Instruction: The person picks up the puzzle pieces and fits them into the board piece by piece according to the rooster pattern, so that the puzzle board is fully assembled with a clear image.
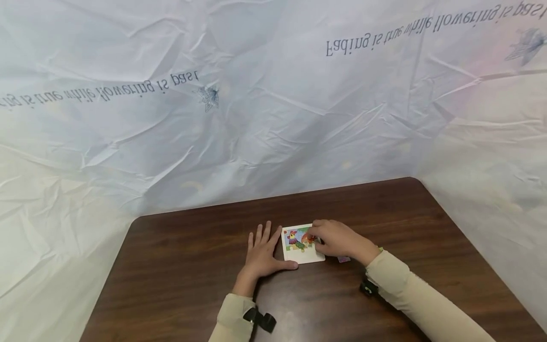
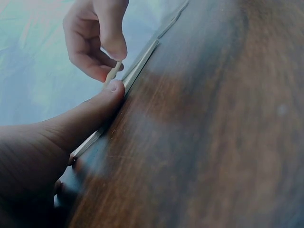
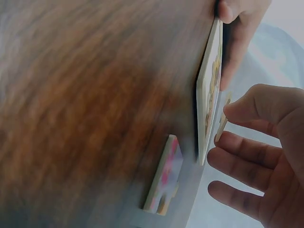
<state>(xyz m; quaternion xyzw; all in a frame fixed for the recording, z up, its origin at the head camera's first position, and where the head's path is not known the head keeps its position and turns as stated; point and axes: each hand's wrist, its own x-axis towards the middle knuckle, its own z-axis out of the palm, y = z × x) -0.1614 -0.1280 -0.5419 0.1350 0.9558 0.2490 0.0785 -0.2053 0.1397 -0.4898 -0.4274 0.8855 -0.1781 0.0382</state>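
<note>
Head view, table: dark brown wooden table (image 1: 179, 266); crinkled pale sheet (image 1: 213, 142) with printed lettering hangs behind and to both sides.
Head view, puzzle board: small white-framed puzzle board (image 1: 302, 244) lies flat near the middle of the table, colourful picture partly filled.
Head view, left hand: left hand (image 1: 262, 254) lies flat on the wood just left of the board, fingers straight and spread; thumb runs along the board's near edge.
Head view, right hand: right hand (image 1: 337, 240) sits over the board's right part, fingers curled down; beige sleeves on both arms.
Head view, loose piece: purple puzzle piece (image 1: 344, 259) lies on the table just right of the board, beside the right wrist.
Left wrist view: left thumb tip presses against the board's edge (image 2: 137, 69); above it the right hand (image 2: 97, 38) pinches a thin puzzle piece (image 2: 113, 73) between thumb and forefinger, just over the board.
Right wrist view: right hand (image 3: 259, 156) pinches the thin piece (image 3: 222, 121) edge-on just beside the board's (image 3: 209, 90) face; the other fingers loosely spread; whether piece touches board cannot be told.
Right wrist view, loose piece: pink-and-yellow piece (image 3: 164, 175) lies flat on the table near the board's corner, apart from it.
</note>
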